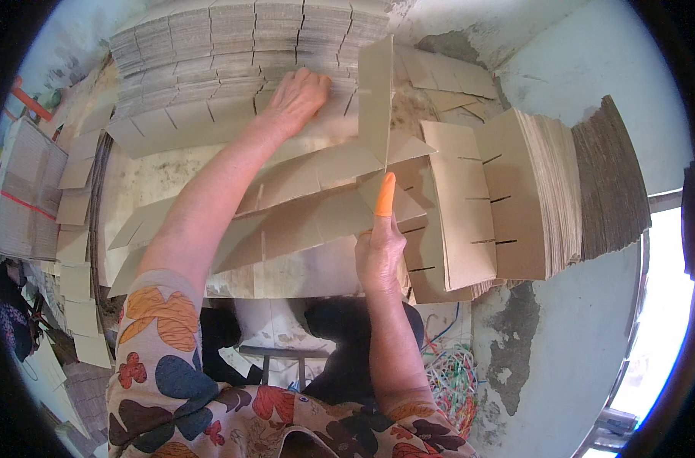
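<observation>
At the far side of the table, my left hand (pixel 295 99) is curled over the top edge of the front slotted cardboard strip (pixel 187 122) in a deep stack; its fingertips are partly hidden. My right hand (pixel 382 244), with an orange finger cover (pixel 385 195) on one digit, is closed on the lower end of a cardboard piece (pixel 375 99) that stands upright; its other fingers are hidden. Between my arms, two long cardboard strips (pixel 286 225) with slots stretch across the table at a slant, their right ends by my right hand.
On the right, a thick row of slotted cardboard sheets (pixel 515 198) leans toward the wall. More cardboard pieces (pixel 74 244) line the table's left side, near a strapped white bundle (pixel 34 191). Below the right table edge lies a tangle of coloured straps (pixel 454 382). A stool (pixel 282 355) stands beneath me.
</observation>
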The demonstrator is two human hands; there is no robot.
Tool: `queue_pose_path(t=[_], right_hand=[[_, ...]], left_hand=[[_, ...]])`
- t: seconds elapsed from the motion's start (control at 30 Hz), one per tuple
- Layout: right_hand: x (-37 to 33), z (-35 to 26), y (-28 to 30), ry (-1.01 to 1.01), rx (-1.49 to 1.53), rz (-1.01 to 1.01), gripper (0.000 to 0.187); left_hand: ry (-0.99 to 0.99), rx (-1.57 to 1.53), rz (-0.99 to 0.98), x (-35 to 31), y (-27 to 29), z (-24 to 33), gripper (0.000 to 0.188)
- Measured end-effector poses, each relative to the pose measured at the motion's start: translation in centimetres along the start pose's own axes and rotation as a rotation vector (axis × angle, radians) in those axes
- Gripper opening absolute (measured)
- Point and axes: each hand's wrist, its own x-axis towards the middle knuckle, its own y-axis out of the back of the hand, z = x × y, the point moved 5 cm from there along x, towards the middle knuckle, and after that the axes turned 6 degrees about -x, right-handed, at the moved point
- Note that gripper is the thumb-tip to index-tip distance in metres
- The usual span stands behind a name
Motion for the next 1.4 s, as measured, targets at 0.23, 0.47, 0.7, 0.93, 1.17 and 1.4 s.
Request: queue_pose_path(t=[0.23, 0.47, 0.7, 0.93, 1.17, 1.4], right_hand=[[0.0, -0.4, 0.0, 0.069, 0.021, 0.082, 0.081], [-0.3, -0.6, 0.5, 0.062, 0.030, 0.083, 0.079], [-0.3, -0.8, 0.9, 0.070, 0.040, 0.074, 0.079], [-0.6, -0.4, 0.7, 0.022, 0.036, -0.009, 0.084], [-0.8, -0.3, 0.5, 0.062, 0.010, 0.021, 0.082], [-1.9, -1.0, 1.6, 0.057, 0.042, 0.018, 0.083]], left_hand=[[-0.099, -0.066, 0.035, -0.6, 1.2, -0.2, 0.013], [0.020, -0.122, -0.092, -0.4, 1.6, 0.0, 0.012], [-0.214, 0.097, 0.123, -0.4, 1.8, 0.5, 0.016], [-0.032, 0.053, -0.143, -0.3, 0.9, -0.2, 0.019], [-0.114, 0.095, -0.283, -1.0, 0.2, -0.3, 0.015], [-0.223, 0.095, -0.217, -1.0, 0.8, -0.1, 0.016]])
